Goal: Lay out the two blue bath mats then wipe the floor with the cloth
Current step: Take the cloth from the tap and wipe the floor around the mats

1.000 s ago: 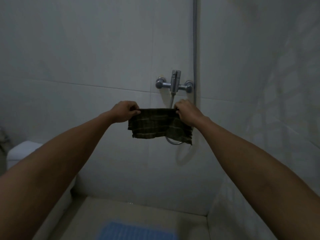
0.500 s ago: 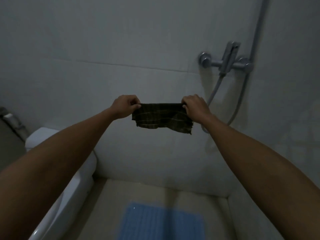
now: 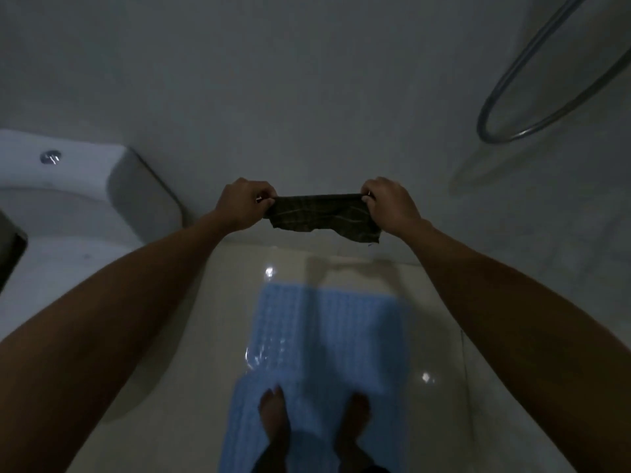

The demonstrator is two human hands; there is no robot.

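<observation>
Scene dim overall, with a grey-blue cast and soft, noisy detail. Small specular glare spots on the wet floor (image 3: 444,387). A faint shadow falls across the blue bath mat (image 3: 341,336). Wide-angle distortion bends the forearms and the toilet (image 3: 85,199) at the frame edges. Lower frame is slightly motion-blurred.

One dark checked cloth (image 3: 322,216) is held up at twelve o'clock, pinched by two hands, the left hand (image 3: 244,204) and the right hand (image 3: 389,204). Blue bath mats: one (image 3: 327,322) at centre, a second (image 3: 246,435) overlapping it toward six o'clock. Two bare feet stand there, one (image 3: 273,418) beside the other (image 3: 355,421). One toilet (image 3: 85,199) sits at nine o'clock, one shower hose (image 3: 532,97) at two.
</observation>
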